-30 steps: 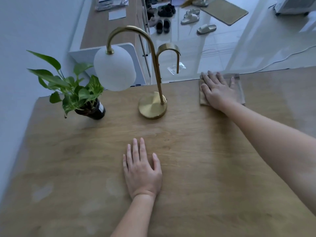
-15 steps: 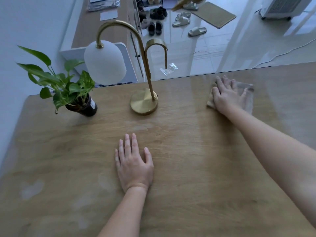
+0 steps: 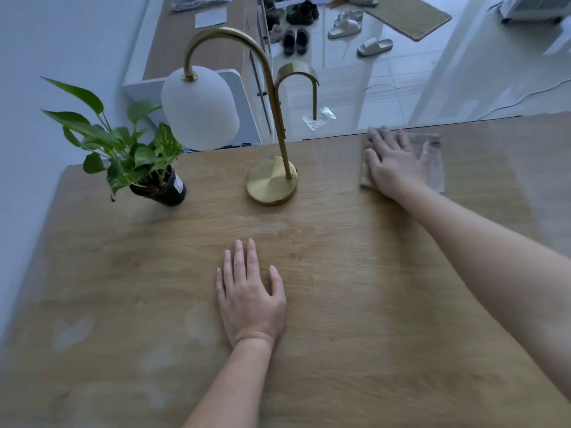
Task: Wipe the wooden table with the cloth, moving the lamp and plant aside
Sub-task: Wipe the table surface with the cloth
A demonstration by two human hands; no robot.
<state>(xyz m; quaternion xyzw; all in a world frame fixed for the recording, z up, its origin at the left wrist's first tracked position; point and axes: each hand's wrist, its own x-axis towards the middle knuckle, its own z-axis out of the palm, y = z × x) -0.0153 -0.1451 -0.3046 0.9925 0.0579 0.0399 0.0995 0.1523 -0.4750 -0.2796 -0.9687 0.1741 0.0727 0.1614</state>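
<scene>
Head view: presses the tan cloth (image 3: pixel 434 168) flat under the spread right hand (image 3: pixel 397 162) at upper right of frame, slid back along the worktop (image 3: pixel 340 304) edge toward the brass lamp (image 3: pixel 271 184), left hand (image 3: pixel 251 301) spread flat at centre, lamp and potted plant (image 3: pixel 129 152) not yet moved.

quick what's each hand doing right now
Left hand: open, flat on the table.
Right hand: open, pressing the cloth flat.

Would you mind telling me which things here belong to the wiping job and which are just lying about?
Job: cloth under the right hand, wooden table, lamp, plant.
Lying about: slippers, dark shoes, doormat, plastic wrapper on the floor.
</scene>
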